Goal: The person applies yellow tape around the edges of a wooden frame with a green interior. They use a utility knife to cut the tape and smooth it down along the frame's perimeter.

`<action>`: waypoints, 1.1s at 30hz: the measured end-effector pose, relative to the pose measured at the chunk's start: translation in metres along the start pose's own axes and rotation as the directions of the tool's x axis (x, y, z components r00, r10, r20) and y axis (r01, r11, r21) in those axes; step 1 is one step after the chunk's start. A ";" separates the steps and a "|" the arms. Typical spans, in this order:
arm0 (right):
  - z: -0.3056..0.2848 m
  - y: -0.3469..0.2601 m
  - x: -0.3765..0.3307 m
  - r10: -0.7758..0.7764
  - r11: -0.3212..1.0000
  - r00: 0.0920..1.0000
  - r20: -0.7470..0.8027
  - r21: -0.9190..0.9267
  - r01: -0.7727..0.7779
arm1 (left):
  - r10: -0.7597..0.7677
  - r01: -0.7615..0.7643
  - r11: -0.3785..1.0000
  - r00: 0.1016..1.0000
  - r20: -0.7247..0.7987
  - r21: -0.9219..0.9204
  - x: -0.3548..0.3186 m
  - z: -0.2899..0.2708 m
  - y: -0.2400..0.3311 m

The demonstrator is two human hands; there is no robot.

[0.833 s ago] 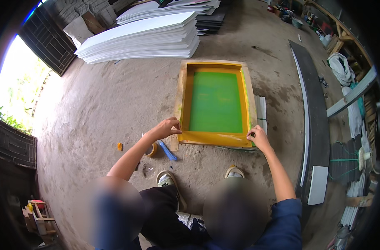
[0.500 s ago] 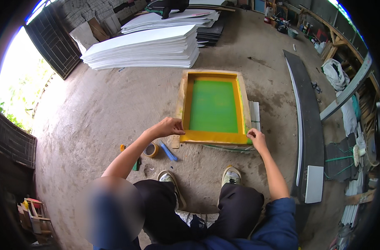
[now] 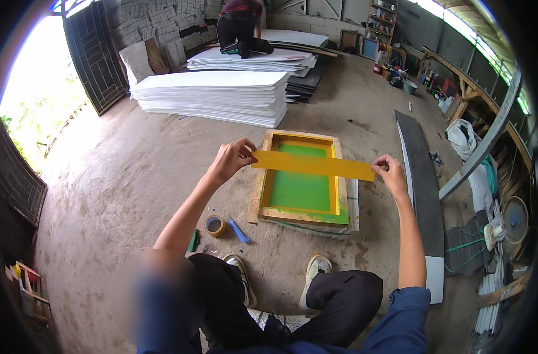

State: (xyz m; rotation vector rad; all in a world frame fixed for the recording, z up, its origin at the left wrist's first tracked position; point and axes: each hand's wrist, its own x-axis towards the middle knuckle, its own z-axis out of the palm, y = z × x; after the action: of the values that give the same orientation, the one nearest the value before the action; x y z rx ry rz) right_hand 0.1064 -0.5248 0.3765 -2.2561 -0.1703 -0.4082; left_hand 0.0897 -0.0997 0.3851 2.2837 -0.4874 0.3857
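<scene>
A strip of yellow-brown tape is stretched between my hands, above a wooden screen-printing frame. My left hand pinches its left end. At the other end, my right hand grips a corner between thumb and fingers. Green mesh fills the frame, and yellow tape lines the inner edges that show. The strip crosses the far part of the mesh and hides what lies beneath it. On the floor at near left sit a tape roll and a blue cutter-like tool.
Stacked white sheets stand beyond the frame. A person kneels on another stack behind them. To the right lies a long dark panel, beside a slanted metal post and a fan.
Both hands have lifted the tape strip from the frame's near edge and carried it away from me, over the mesh. The view has tilted up, showing more of the kneeling person.
</scene>
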 end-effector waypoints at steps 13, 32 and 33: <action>-0.002 -0.030 -0.001 -0.139 0.984 0.989 -0.058 0.100 0.145 | -0.078 0.086 0.995 0.984 -0.160 0.041 -0.024 -0.009 0.005; 0.013 -0.007 0.002 -0.099 0.995 0.995 -0.018 0.022 0.099 | -0.265 0.227 0.937 0.957 -0.118 -0.264 -0.027 0.020 -0.023; 0.016 -0.005 0.000 -0.060 0.998 0.998 -0.007 0.022 0.060 | -0.265 0.229 0.942 0.957 -0.121 -0.244 -0.027 0.022 -0.025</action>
State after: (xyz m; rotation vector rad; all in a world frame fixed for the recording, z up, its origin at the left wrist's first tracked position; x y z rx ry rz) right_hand 0.1087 -0.5097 0.3706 -2.2316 -0.2390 -0.4435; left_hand 0.0800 -0.0931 0.3436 2.0417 -0.1530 0.3548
